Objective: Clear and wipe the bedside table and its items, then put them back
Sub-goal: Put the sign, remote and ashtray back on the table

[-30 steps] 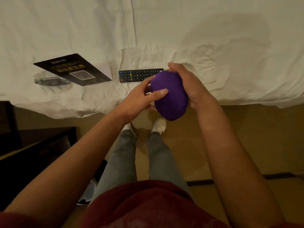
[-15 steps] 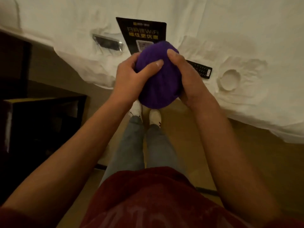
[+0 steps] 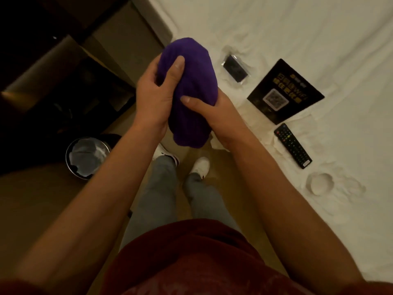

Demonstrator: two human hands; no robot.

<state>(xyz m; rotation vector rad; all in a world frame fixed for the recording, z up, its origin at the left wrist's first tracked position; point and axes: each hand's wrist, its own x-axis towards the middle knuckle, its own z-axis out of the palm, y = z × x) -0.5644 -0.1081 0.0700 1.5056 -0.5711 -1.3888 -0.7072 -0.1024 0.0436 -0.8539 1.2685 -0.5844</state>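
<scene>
A bunched purple cloth (image 3: 191, 81) is held in front of me by both hands, over the floor at the bed's edge. My left hand (image 3: 157, 92) grips its left side with the thumb across the top. My right hand (image 3: 208, 109) grips its lower right, thumb pressed into the fabric. What the cloth wraps, if anything, is hidden. On the white bed sheet (image 3: 297, 28) lie a black remote control (image 3: 293, 145), a black WiFi card with a QR code (image 3: 285, 91), a small clear-edged dark stand (image 3: 235, 68) and a white round ashtray (image 3: 320, 183).
The dark bedside table (image 3: 63, 77) stands at the left in shadow. A round waste bin (image 3: 87, 157) with a clear liner sits on the floor below it. My legs and white shoes (image 3: 200, 165) stand on the tan floor between table and bed.
My view has swung left, so the bed items now lie to the right and the table and bin appear at the left. Both hands keep their grip on the cloth and have turned it.
</scene>
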